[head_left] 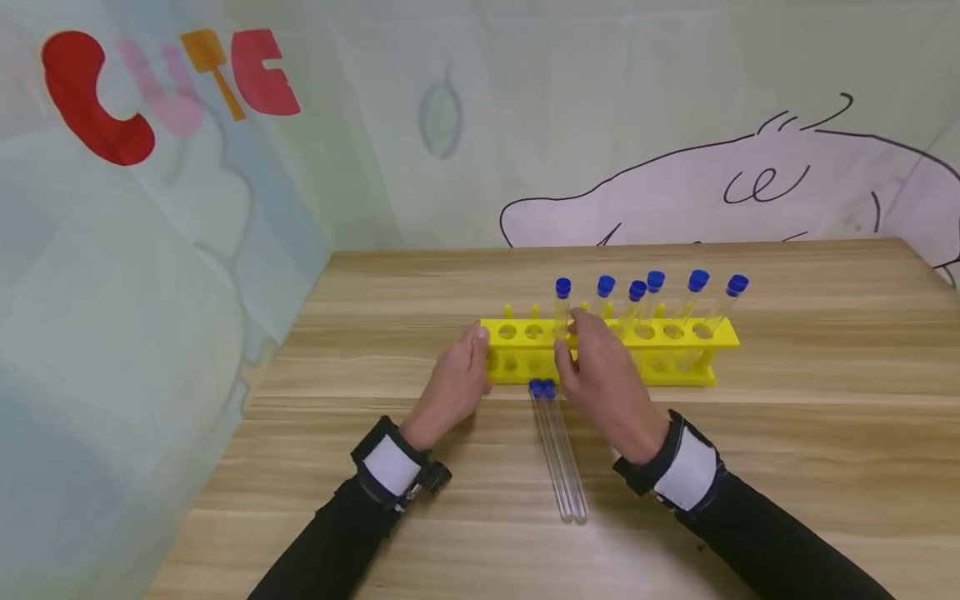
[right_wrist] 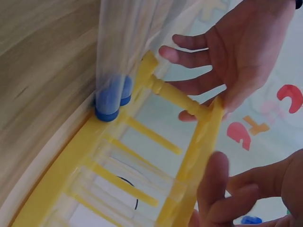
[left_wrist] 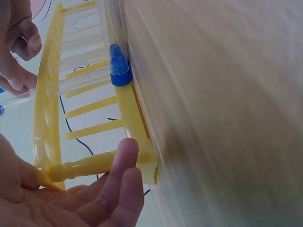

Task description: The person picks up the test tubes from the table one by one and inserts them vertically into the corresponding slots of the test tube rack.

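A yellow test tube rack (head_left: 600,375) stands on the table with several blue-capped test tubes upright or leaning in it. At the rack's left end, my left hand (head_left: 456,371) grips the end, thumb by the top plate and fingers behind the post (left_wrist: 90,164). One test tube (head_left: 562,308) stands in the third hole from the left. Right beside it is my right hand (head_left: 606,379), fingers loosely bent and thumb in front of the top plate; contact with the tube is unclear. Two capped test tubes (head_left: 558,458) lie side by side before the rack.
The wood-grain table (head_left: 810,450) reaches a pale printed backdrop (head_left: 465,125) behind and at the left. Tall capped tubes (head_left: 697,292) lean above the rack's right half. Short yellow pegs (head_left: 507,312) stick up behind the top plate.
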The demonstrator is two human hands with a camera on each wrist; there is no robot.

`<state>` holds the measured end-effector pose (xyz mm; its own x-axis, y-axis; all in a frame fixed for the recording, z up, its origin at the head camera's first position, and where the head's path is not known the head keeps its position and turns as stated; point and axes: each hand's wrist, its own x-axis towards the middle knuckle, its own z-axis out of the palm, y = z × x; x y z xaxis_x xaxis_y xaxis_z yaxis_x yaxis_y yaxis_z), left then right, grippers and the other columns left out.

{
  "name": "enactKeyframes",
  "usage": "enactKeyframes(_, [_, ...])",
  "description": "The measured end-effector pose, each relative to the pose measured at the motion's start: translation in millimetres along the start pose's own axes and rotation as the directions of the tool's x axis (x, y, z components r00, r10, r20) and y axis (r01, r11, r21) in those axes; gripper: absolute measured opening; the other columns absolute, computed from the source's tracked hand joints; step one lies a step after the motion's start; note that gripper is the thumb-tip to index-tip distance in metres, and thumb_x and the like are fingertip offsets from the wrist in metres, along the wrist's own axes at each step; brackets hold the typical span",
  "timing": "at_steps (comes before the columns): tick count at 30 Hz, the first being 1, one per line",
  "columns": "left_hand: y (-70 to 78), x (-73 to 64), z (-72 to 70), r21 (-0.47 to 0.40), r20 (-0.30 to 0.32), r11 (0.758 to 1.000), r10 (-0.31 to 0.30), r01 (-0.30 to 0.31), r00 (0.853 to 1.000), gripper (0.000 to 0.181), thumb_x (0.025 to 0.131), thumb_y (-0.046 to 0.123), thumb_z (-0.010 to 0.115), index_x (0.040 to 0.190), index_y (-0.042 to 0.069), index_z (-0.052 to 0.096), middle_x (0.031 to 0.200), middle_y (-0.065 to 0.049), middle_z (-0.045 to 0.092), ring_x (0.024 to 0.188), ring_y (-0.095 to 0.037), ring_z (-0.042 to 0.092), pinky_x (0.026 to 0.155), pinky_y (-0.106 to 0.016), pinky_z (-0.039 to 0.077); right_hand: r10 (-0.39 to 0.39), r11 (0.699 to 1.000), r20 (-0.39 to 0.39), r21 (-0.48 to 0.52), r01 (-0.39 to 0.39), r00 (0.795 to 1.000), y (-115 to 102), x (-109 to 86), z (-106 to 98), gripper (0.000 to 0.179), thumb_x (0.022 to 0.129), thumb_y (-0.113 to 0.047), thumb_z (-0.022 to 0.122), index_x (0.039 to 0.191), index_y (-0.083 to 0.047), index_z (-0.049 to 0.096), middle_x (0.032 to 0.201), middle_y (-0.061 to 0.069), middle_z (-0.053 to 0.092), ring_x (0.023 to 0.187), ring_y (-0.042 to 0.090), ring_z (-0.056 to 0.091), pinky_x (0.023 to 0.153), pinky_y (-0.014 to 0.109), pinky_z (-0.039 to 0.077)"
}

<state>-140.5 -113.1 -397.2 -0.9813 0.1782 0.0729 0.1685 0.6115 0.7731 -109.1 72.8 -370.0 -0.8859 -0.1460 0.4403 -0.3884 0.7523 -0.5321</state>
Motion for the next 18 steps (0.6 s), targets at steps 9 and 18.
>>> enactKeyframes(9, [-0.6,-0.7,1.4,0.008,-0.009,1.0,0.019,-0.019,1.0,0.038,0.102,0.034,0.02,0.098,0.007,0.046,0.074,-0.008,0.049,0.054,-0.017,0.053,0.049,-0.029,0.045,0.052,0.998,0.123,-0.033,-0.048,0.991,-11.3,-9.7,-5.7,0.057,0.089,-0.017,0.058,0.134,0.009,0.034,0.112,0.022,0.055,0.068,0.016,0.056,0.058,0.024,0.051])
enactKeyframes(18, [-0.6,-0.2,0.8,-0.002,0.001,1.0,0.009,-0.009,1.0,0.038,0.102,0.036,0.02,0.099,0.008,0.046,0.074,-0.008,0.048,0.055,-0.018,0.053,0.049,-0.029,0.045,0.023,0.997,0.109,-0.081,-0.014,0.994,-18.8,-14.8,-7.3,0.045,0.085,-0.019,0.064,0.121,0.004,0.05,0.103,0.018,0.059,0.059,0.014,0.05,0.048,0.021,0.043])
